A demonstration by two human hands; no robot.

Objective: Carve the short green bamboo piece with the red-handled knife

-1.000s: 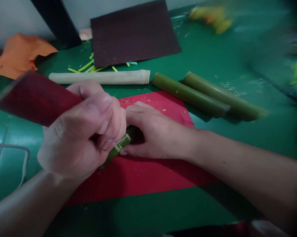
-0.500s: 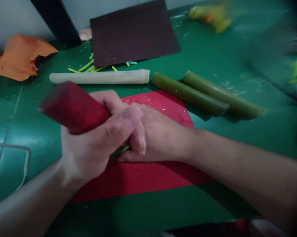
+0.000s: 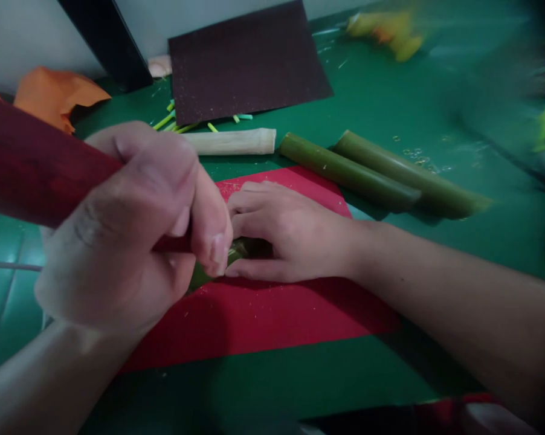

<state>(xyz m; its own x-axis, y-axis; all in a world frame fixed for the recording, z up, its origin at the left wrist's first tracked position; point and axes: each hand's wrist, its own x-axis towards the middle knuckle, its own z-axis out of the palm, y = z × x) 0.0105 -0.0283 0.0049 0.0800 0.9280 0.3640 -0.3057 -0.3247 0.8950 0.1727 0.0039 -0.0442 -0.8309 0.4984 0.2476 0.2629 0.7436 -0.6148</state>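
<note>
My left hand (image 3: 132, 235) is wrapped tightly round a thick dark-red handle (image 3: 41, 163), which sticks out toward the upper left and runs out of view. The tool's other end is hidden below the fist, so its kind does not show. Just right of it, my right hand (image 3: 290, 232) presses down over a piece of green bamboo (image 3: 202, 277), fingers curled across the far side and thumb along the near side. Most of this bamboo is covered by both hands. Under it lies a red sheet (image 3: 263, 320) with fine pale shavings on it.
Beyond the sheet lie a peeled pale bamboo stick (image 3: 236, 142) and two green bamboo pieces (image 3: 349, 172). Farther back are a dark brown sheet (image 3: 249, 60), orange crumpled paper (image 3: 50, 96), a black post (image 3: 109, 48) and a blurred yellow object (image 3: 385, 33), all on a green tabletop (image 3: 200, 399).
My left hand has lifted and come closer to the camera with the red handle, which now tilts farther left. My right hand keeps its place, and more of the green bamboo shows between the hands.
</note>
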